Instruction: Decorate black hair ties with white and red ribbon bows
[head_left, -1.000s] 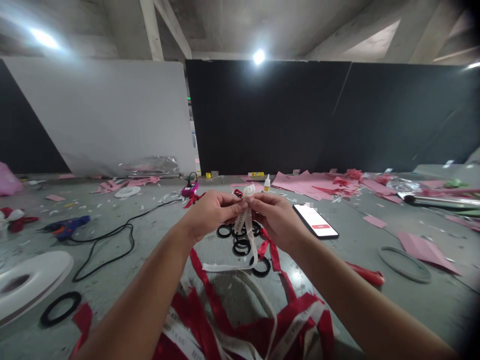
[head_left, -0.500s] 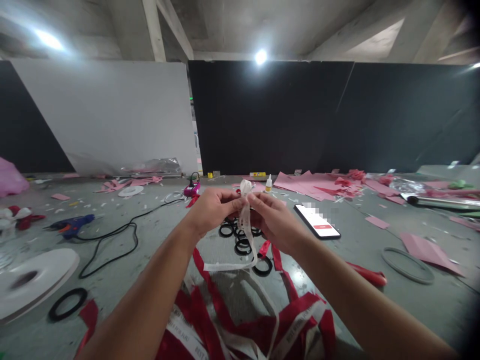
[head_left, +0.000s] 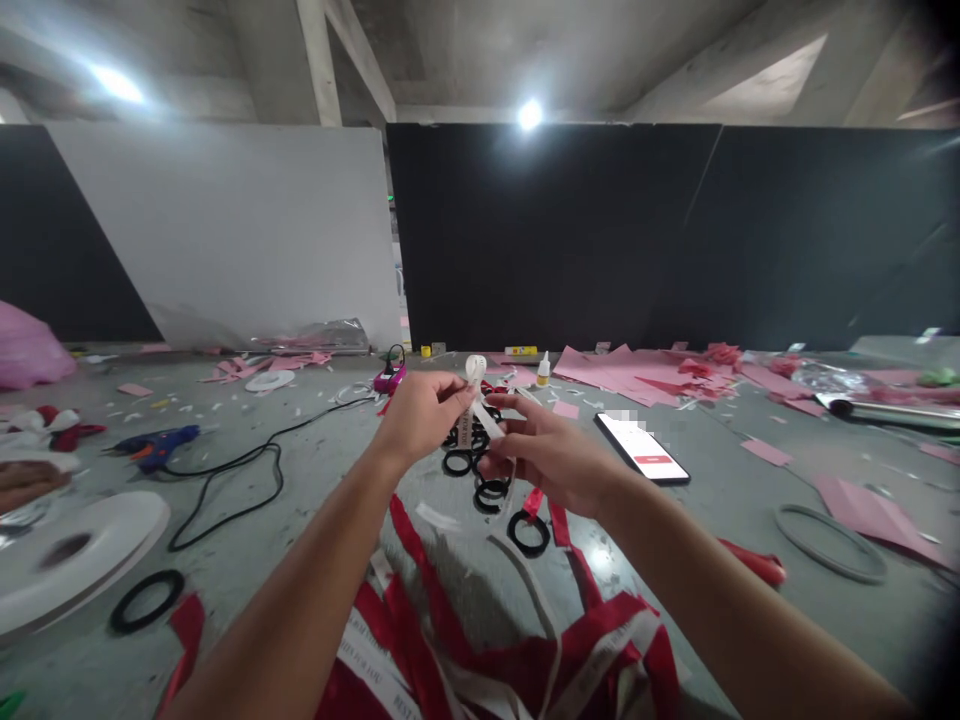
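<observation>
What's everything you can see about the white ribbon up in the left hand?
The white ribbon looks thin and cloth-like, with dark print on one strip. It curls into a small loop above the left hand, which pinches it. One strip hangs down; another slants toward the right hand, but I can't tell if that hand grips it.

The left forearm (head_left: 319, 550) and the right forearm (head_left: 712, 570) are showing bare as far as the view reaches, narrowing toward the wrists (head_left: 391, 462); the left hand (head_left: 420, 415) and right hand (head_left: 562, 455) are also showing bare, with slim fingers (head_left: 519, 446).
</observation>
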